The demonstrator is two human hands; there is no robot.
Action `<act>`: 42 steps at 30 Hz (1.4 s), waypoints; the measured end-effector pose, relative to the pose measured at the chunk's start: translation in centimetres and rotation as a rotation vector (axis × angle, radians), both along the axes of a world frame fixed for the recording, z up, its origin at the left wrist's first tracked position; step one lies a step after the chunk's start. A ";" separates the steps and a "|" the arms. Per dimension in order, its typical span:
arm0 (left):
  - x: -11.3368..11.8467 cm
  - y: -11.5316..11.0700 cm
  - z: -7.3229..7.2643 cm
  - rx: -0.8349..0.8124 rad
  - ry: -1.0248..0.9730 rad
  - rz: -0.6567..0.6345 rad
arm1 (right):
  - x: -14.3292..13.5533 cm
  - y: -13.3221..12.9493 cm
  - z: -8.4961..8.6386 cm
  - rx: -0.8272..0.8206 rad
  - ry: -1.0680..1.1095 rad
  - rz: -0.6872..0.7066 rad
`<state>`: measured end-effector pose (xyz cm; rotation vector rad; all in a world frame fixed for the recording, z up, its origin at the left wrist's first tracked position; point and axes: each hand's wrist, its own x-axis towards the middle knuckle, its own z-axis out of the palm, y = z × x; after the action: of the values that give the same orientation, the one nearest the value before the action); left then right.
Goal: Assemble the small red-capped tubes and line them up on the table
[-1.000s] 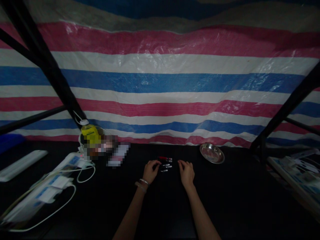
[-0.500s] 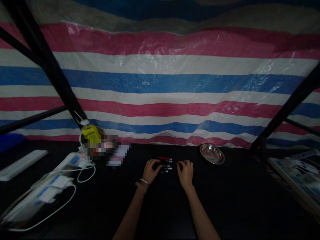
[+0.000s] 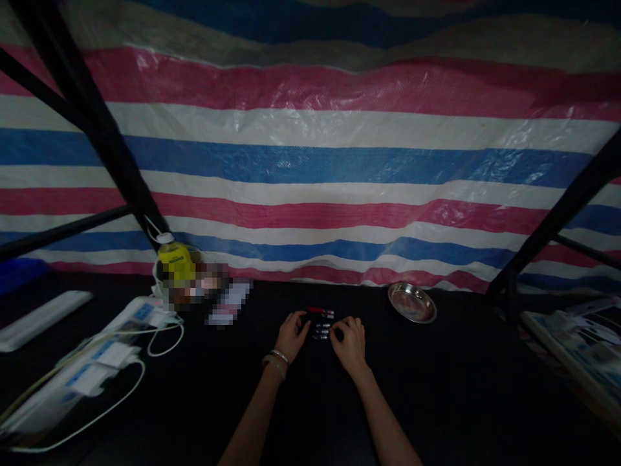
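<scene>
Several small slim sticks lie side by side on the black table. The back ones include a red stick (image 3: 315, 310) with a silver end; nearer me are dark sticks (image 3: 321, 332) with shiny silver parts. Their exact kind is too small to tell. My left hand (image 3: 290, 336), with bracelets at its wrist, rests just left of the row, thumb and forefinger apart and nothing between them. At the right ends of the dark sticks is my right hand (image 3: 350, 340), thumb and forefinger curled into a pinch. What sits between those fingertips, if anything, is hidden.
A round metal dish (image 3: 412, 303) stands at the back right. On the left are a power strip (image 3: 116, 343) with plugs and looping white cables, a yellow bottle (image 3: 176, 259) and a white bar (image 3: 46, 320). A striped tarp (image 3: 339, 162) hangs behind the black table (image 3: 320, 414).
My right hand has moved left, up to the ends of the dark sticks. My left hand has drawn slightly left, away from them. The dark sticks now lie more evenly lined up.
</scene>
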<state>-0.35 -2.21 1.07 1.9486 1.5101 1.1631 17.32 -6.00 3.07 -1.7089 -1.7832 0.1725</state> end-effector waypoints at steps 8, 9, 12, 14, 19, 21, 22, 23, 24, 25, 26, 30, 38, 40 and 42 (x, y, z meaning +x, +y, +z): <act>0.2 -0.1 0.4 0.042 -0.011 0.022 | 0.0 0.0 0.0 0.027 -0.004 -0.009; 0.2 -0.1 0.4 0.057 0.002 0.035 | 0.0 0.0 -0.1 0.039 -0.008 -0.021; 0.0 -0.1 0.5 0.095 0.052 0.083 | 0.2 0.2 -0.5 0.068 -0.040 -0.054; -0.1 0.0 0.3 0.078 0.075 0.107 | 0.3 0.4 -0.9 0.073 -0.074 -0.047; -0.2 0.0 0.0 0.001 0.076 0.106 | 0.3 0.7 -1.5 0.058 -0.115 -0.038; -0.2 0.0 -0.1 0.002 0.066 0.096 | 0.3 0.8 -1.6 0.053 -0.097 -0.047; -0.2 0.0 -0.1 0.007 0.059 0.093 | 0.3 0.8 -1.6 0.051 -0.082 -0.046; -0.2 0.0 -0.2 0.013 0.051 0.092 | 0.4 0.8 -1.6 0.052 -0.064 -0.042; -0.2 0.1 -0.2 0.019 0.040 0.095 | 0.4 0.8 -1.6 0.056 -0.042 -0.034; -0.2 0.1 -0.3 0.024 0.028 0.101 | 0.5 0.8 -1.6 0.065 -0.014 -0.026; -0.2 0.2 -0.3 0.030 0.011 0.112 | 0.5 0.8 -1.6 0.078 0.023 -0.017; -0.3 0.4 -0.4 0.094 -0.098 0.165 | 0.6 1.1 -1.5 0.156 0.321 0.048; -0.2 -0.2 0.4 0.082 -0.228 0.217 | 0.7 2.1 -1.4 -0.173 1.523 0.130; -0.1 -0.3 0.6 0.085 -0.236 0.206 | 0.9 2.2 -1.2 -0.274 1.727 0.197; -0.1 -0.5 0.9 0.087 -0.238 0.192 | 1.0 2.1 -0.9 -0.327 1.843 0.231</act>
<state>-0.40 -2.70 1.97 1.6750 1.5662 1.5068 18.36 -3.92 2.16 -0.7080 -0.4502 1.5618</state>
